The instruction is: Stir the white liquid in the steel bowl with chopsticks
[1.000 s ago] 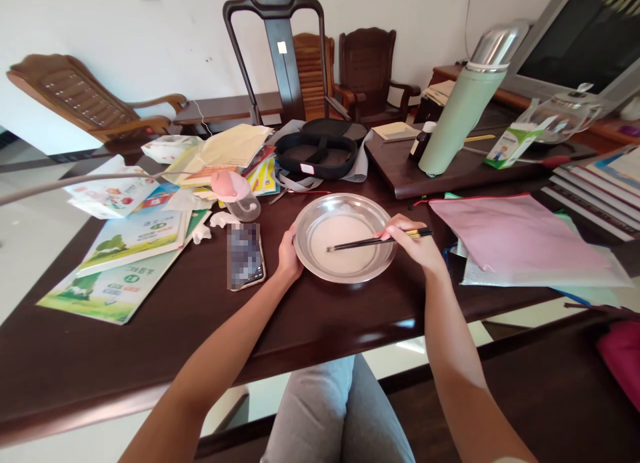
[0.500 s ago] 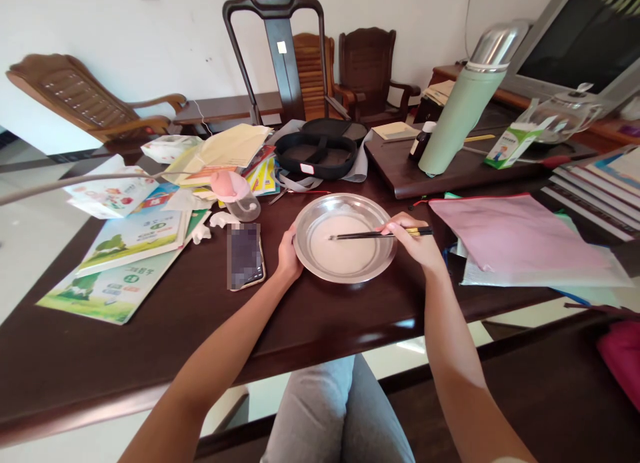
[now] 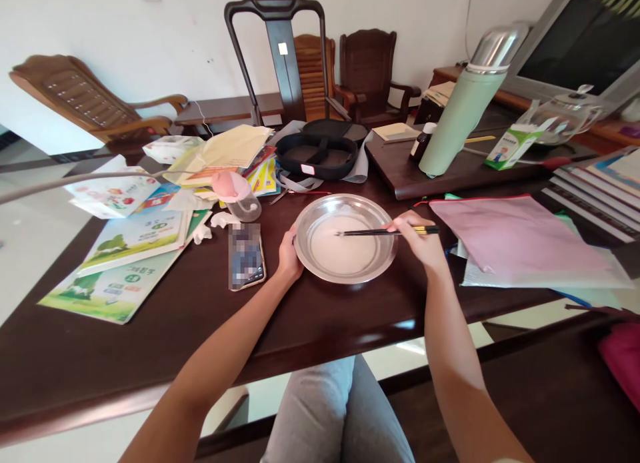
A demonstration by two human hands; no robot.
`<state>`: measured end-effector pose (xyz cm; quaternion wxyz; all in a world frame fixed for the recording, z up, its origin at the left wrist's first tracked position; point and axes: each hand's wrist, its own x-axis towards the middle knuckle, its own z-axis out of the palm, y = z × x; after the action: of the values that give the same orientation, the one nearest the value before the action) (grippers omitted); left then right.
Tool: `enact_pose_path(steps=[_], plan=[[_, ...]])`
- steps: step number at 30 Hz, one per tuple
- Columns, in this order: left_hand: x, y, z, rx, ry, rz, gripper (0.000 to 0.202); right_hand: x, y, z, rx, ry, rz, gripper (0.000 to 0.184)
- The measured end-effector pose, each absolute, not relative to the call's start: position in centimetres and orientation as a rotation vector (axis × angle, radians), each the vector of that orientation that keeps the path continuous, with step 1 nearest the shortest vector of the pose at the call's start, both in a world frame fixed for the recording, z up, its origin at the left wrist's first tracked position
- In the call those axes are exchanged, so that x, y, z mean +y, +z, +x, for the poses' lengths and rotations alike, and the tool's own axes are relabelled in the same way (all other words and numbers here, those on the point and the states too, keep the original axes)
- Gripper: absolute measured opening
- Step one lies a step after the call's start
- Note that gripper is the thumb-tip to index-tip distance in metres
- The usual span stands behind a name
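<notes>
A round metal bowl (image 3: 310, 261) with a wide rim stands on the dark wooden table in front of me. In it lies a pale, milky mixture (image 3: 345, 255). My left hand (image 3: 290, 253) grips the bowl's left rim, its fingers partly hidden under and behind the edge. Above the right rim, my right hand (image 3: 417, 236) is closed on a pair of black chopsticks (image 3: 367, 233) with gold-coloured ends. Their tips reach to the middle of the mixture. A phone (image 3: 247, 256) lies on the table to the left of my left hand.
Left of the bowl are a pink-lidded cup (image 3: 234, 188), crumpled tissues (image 3: 203, 232) and green booklets (image 3: 107, 293). Behind it sits an open black case (image 3: 316, 155). To the right are a pink zip pouch (image 3: 523, 233), a green thermos (image 3: 463, 109) and stacked books (image 3: 595, 203).
My right hand has shifted slightly to the right, drawing the chopstick tips a little right through the mixture. My left hand keeps its hold on the bowl.
</notes>
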<state>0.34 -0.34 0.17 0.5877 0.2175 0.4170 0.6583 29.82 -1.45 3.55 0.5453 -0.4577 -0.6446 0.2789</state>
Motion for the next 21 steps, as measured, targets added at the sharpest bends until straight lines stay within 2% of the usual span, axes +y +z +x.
enact_pose_path(steps=[3,7,11,15,21], plan=[[-0.4,0.1,0.3,0.985,1.524,0.518,0.025,-1.6,3.5,30.5,-1.388,0.636,-1.087,0.066],[-0.3,0.0,0.2,0.988,1.52,0.522,0.029,-1.8,3.7,30.2,-1.557,0.741,-1.023,0.064],[-0.3,-0.1,0.2,0.974,1.524,0.511,0.026,-1.5,3.5,29.5,-1.648,0.703,-1.037,0.06],[-0.2,-0.2,0.1,0.959,1.523,0.504,0.023,-1.4,3.3,30.2,-1.438,0.624,-1.089,0.063],[-0.2,-0.5,0.0,0.965,1.528,0.536,0.021,-1.8,3.7,29.8,-1.553,0.773,-0.997,0.062]])
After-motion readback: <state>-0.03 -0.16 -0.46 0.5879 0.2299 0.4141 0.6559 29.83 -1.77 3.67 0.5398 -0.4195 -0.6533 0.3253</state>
